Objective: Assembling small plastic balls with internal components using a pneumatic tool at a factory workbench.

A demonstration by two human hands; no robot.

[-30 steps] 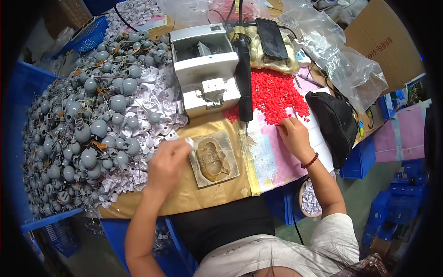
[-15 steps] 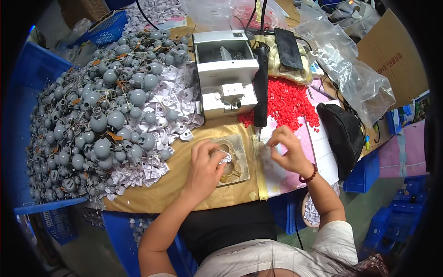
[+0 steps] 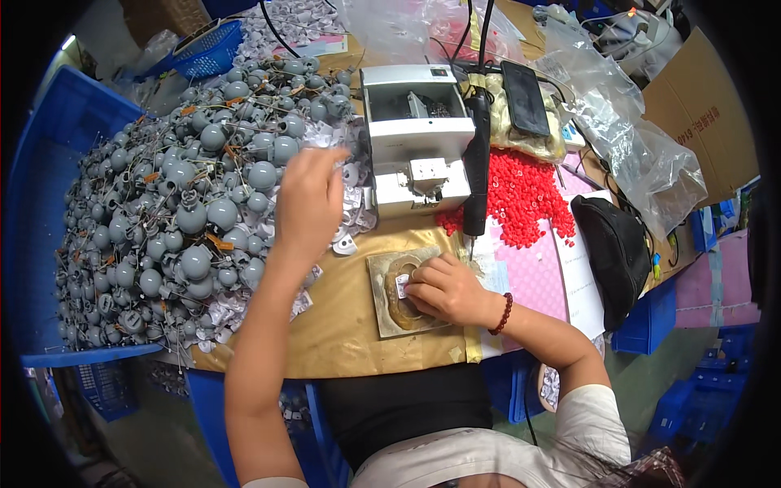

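Note:
My right hand (image 3: 452, 289) is over a metal fixture block (image 3: 381, 322) near the table's front edge. Its fingers close on a small white plastic part (image 3: 402, 285) lying in the block's rounded recess. Reaching forward to the left, my left hand (image 3: 309, 205) hovers over the edge of the heap of grey ball-shaped parts (image 3: 191, 218) and white plastic pieces (image 3: 346, 245). Its thumb stands apart from the half-curled fingers, and nothing shows between them. A black electric screwdriver (image 3: 477, 175) hangs upright just beyond my right hand, bit downward.
Behind the block stands a white-and-grey machine (image 3: 419, 134). Red small parts (image 3: 529, 195) are heaped to its right, near a phone (image 3: 525, 99) on a yellowish bundle. A black pouch (image 3: 608, 260) lies farther right; a blue bin (image 3: 73, 138) borders the left heap.
My left hand has left the fixture and moved forward and left to the heap. My right hand has come down from beside the screwdriver bit onto the white part in the fixture.

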